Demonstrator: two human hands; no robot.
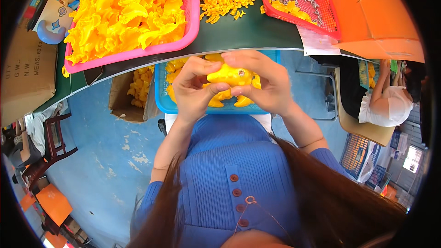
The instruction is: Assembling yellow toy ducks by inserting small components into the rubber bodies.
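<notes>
Floor [105,160]: blue, worn, below a green table [234,36].
Yellow part [232,76]: between both hands, above the blue tray [161,101]; long axis runs roughly left to right.
Left hand [189,89]: pinches the left end, thumb underneath.
Right hand [270,80]: pinches the right end, forefinger arched over, thumb below.
Nearer hand: neither; both touch it.

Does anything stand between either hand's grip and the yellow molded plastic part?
Nothing visible: left hand and right hand both touch the yellow molded plastic part directly; the blue basket shows behind it, not between.
</notes>
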